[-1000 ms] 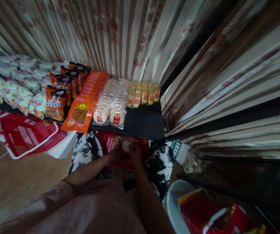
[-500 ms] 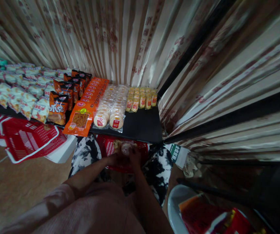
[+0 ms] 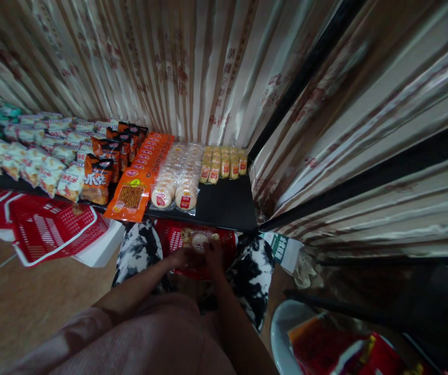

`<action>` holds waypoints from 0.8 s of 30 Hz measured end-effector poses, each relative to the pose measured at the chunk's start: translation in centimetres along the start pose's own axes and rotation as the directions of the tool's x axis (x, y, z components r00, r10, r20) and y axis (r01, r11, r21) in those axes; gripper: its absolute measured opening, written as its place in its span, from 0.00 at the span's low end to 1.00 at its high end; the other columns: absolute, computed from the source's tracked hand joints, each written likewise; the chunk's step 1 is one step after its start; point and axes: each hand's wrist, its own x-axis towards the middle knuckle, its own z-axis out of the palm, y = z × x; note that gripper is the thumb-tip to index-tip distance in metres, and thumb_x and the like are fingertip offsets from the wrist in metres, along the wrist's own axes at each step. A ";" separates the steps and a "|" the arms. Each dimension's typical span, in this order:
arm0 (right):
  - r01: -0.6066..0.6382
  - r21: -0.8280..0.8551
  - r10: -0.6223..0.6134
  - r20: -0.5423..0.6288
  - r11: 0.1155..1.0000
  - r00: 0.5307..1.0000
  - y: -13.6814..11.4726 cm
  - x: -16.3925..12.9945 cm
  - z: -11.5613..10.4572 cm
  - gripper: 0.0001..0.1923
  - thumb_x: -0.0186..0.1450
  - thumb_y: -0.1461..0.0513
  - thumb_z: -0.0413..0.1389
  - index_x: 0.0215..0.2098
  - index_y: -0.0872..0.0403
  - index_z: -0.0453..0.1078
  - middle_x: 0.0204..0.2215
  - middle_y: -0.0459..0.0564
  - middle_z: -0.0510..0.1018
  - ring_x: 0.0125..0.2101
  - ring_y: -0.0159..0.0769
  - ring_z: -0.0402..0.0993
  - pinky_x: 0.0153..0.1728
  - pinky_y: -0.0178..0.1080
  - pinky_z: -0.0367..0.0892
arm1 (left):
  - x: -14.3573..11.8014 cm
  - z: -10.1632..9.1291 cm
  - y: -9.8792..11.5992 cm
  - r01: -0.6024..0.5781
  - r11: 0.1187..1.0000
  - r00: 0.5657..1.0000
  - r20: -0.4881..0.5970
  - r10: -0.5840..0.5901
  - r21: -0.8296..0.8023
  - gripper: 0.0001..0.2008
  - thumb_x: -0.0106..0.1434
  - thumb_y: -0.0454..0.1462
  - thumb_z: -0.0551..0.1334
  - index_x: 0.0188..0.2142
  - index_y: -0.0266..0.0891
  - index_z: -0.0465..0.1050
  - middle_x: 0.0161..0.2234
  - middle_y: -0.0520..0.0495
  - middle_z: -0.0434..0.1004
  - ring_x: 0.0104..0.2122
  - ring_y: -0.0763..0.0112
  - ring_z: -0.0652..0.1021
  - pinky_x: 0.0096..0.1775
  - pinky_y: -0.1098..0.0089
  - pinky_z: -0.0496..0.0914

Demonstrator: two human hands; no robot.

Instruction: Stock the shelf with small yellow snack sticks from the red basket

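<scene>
While both forearms reach fwd over lap, left hand [image 3: 180, 257] & right hand [image 3: 213, 254] still pinch round clear-wrapped pastry pack [image 3: 199, 240] above red plastic basket [image 3: 175, 237]; pose unchanged vs earlier.

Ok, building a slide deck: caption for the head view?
Both hands, left hand and right hand, reach into a red basket of wrapped snacks below a stocked black shelf.

snack packets [image 3: 130, 172] in rows on shelf [image 3: 227, 205], basket [image 3: 177, 237] below its front edge, on lap
</scene>
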 end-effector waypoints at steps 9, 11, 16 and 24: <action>0.039 0.064 -0.040 0.014 0.997 0.999 0.0 -0.8 -0.2 0.13 0.54 0.58 0.53 0.33 0.55 0.74 0.33 0.52 0.78 0.36 0.41 0.72 0.42 0.41 0.65 | -1.6 -0.1 0.8 0.039 0.944 0.990 -0.118 -0.082 -0.327 0.10 0.52 0.41 0.62 0.27 0.35 0.71 0.22 0.49 0.75 0.24 0.72 0.75 0.30 0.73 0.68; 0.057 0.114 -0.063 0.050 0.992 0.997 0.1 -1.2 -0.2 0.13 0.55 0.59 0.52 0.35 0.55 0.74 0.34 0.52 0.78 0.37 0.40 0.72 0.42 0.41 0.65 | -2.0 -0.2 1.1 0.072 0.891 0.982 -0.123 -0.141 -0.448 0.11 0.53 0.42 0.63 0.28 0.34 0.71 0.23 0.48 0.75 0.24 0.72 0.75 0.29 0.74 0.68; 0.038 0.189 -0.065 0.134 0.981 0.989 -0.1 -2.2 -0.3 0.16 0.54 0.60 0.53 0.39 0.54 0.72 0.38 0.52 0.77 0.39 0.40 0.72 0.43 0.43 0.65 | -2.6 -0.3 2.0 0.116 0.740 0.968 -0.091 -0.233 -0.663 0.10 0.61 0.39 0.57 0.32 0.31 0.70 0.27 0.43 0.76 0.26 0.72 0.77 0.34 0.73 0.71; 0.245 0.119 -0.258 0.100 0.962 0.961 -1.7 -3.2 -1.0 0.10 0.54 0.62 0.52 0.34 0.52 0.71 0.38 0.51 0.75 0.42 0.39 0.69 0.47 0.43 0.63 | -4.1 -0.4 3.9 0.026 0.607 0.982 -0.094 -0.164 -0.794 0.13 0.63 0.41 0.55 0.31 0.32 0.69 0.29 0.43 0.75 0.28 0.71 0.78 0.35 0.71 0.73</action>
